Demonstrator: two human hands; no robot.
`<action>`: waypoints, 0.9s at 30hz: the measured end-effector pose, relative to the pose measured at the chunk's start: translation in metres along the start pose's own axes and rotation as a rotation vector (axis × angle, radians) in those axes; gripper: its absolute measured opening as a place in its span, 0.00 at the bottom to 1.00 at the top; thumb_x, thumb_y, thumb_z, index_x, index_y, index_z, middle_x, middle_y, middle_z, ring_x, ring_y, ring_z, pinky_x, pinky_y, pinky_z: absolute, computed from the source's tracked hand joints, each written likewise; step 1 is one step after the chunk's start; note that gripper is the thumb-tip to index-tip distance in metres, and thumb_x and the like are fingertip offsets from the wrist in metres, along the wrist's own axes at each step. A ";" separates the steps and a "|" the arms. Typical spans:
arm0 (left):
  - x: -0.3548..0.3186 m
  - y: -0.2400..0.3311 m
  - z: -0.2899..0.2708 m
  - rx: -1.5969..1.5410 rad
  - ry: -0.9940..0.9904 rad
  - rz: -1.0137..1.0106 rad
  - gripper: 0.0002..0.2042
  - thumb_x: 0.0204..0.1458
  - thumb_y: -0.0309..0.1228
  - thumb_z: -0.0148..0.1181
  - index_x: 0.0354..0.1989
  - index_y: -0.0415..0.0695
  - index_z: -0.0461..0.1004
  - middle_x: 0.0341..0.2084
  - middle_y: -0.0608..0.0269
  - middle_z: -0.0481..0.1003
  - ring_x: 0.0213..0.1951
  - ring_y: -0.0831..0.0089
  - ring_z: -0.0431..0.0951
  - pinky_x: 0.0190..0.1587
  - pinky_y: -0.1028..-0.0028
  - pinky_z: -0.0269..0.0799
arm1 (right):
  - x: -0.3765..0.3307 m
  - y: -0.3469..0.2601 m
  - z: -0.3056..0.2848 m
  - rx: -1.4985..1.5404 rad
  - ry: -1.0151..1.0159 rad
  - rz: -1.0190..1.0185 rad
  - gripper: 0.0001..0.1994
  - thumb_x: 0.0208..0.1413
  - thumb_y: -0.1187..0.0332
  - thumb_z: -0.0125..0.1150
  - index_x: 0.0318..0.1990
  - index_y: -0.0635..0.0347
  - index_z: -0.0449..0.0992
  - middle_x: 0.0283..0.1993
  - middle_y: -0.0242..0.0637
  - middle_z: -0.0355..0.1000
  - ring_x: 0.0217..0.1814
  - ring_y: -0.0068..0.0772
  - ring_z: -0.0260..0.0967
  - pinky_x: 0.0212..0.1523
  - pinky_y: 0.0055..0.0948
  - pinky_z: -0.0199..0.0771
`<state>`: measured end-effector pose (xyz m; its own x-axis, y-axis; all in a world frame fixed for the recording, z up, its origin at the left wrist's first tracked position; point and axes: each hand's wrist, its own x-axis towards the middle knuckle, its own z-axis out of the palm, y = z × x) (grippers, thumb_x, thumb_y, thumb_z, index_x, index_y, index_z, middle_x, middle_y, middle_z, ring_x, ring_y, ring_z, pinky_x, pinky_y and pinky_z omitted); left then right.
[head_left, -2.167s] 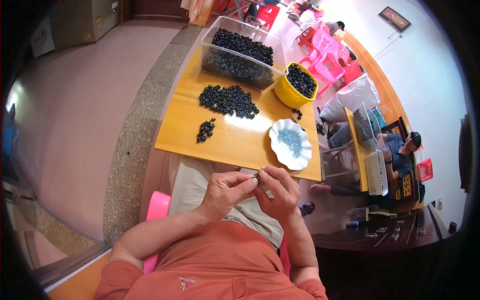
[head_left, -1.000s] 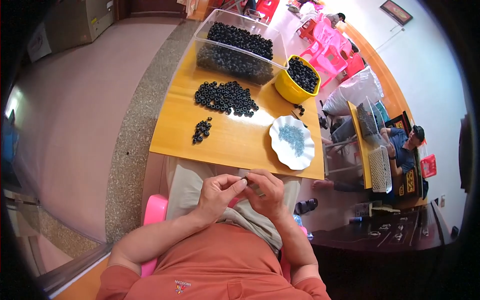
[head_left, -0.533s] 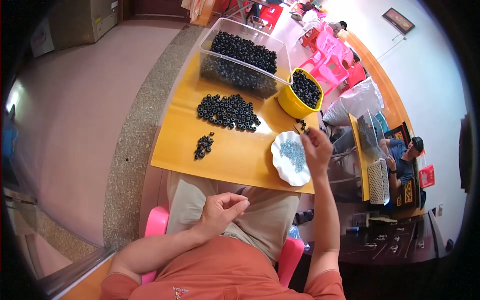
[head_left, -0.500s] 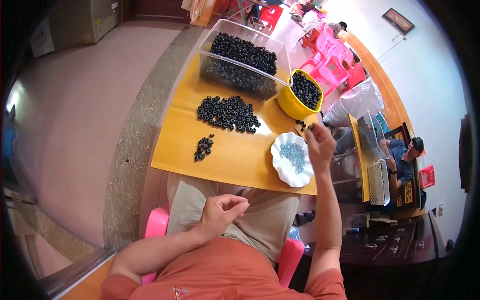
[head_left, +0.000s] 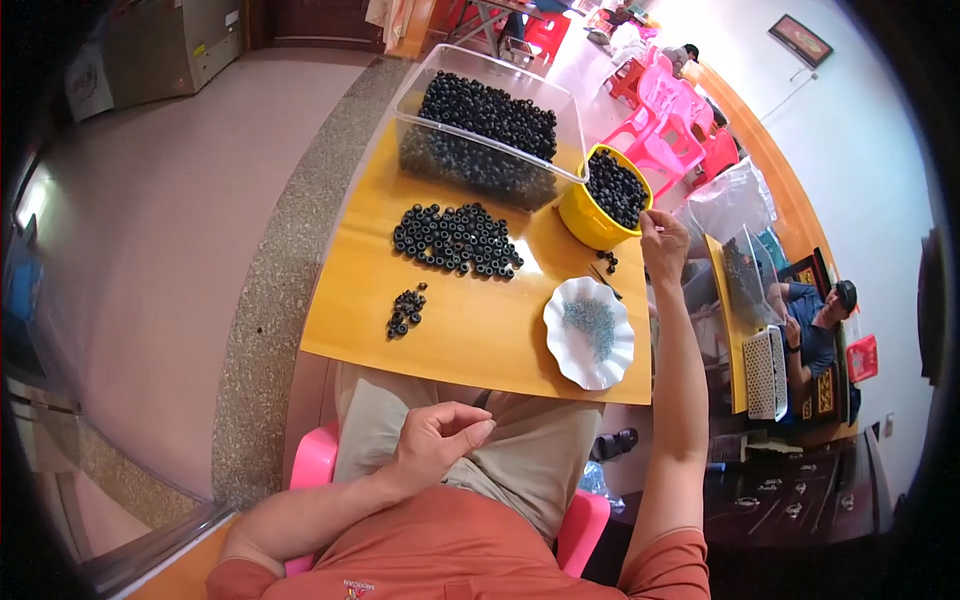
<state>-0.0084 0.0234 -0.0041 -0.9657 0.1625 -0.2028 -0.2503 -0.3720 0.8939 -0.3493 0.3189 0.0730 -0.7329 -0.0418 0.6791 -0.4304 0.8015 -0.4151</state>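
Note:
My right hand (head_left: pixel 664 245) is at the right rim of a yellow bucket (head_left: pixel 590 226) full of black ring-shaped parts. Its fingers are pinched together, and what they hold, if anything, is too small to make out. Over my lap hovers my left hand (head_left: pixel 438 441), thumb and forefinger closed; nothing clear shows between them. A white scalloped dish (head_left: pixel 560 350) stands at the table's near right, with small pale-blue pieces (head_left: pixel 590 326) in it. Several loose black parts (head_left: pixel 608 262) lie between dish and bucket, beside a thin dark tool (head_left: pixel 604 280) that looks like tweezers.
A clear plastic bin (head_left: pixel 480 140) of black parts stands at the table's (head_left: pixel 350 290) far end. Nearer lie a wide spread of black rings (head_left: pixel 458 240) and a small cluster (head_left: pixel 405 312). A person (head_left: pixel 812 325) sits at another table on the right, beside a white perforated basket (head_left: pixel 765 373).
My right hand has moved up and to the right, from above the loose black parts by the dish to the yellow bucket's rim. My left hand stays nearly still.

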 end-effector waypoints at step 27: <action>-0.111 0.128 0.017 -0.364 -0.384 0.691 0.08 0.48 0.15 0.57 0.36 0.41 0.73 0.35 0.50 0.74 0.35 0.65 0.75 0.39 0.70 0.74 | -0.170 -0.167 -0.017 0.307 -0.460 -0.083 0.02 0.52 0.76 0.63 0.32 0.65 0.76 0.26 0.30 0.72 0.27 0.15 0.66 0.29 0.17 0.67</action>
<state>0.0683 -0.0265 0.1394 -0.8354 0.0650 0.5458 0.3133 -0.7596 0.5700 -0.1440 0.2025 0.0373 -0.8147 -0.4083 0.4117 -0.5799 0.5768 -0.5754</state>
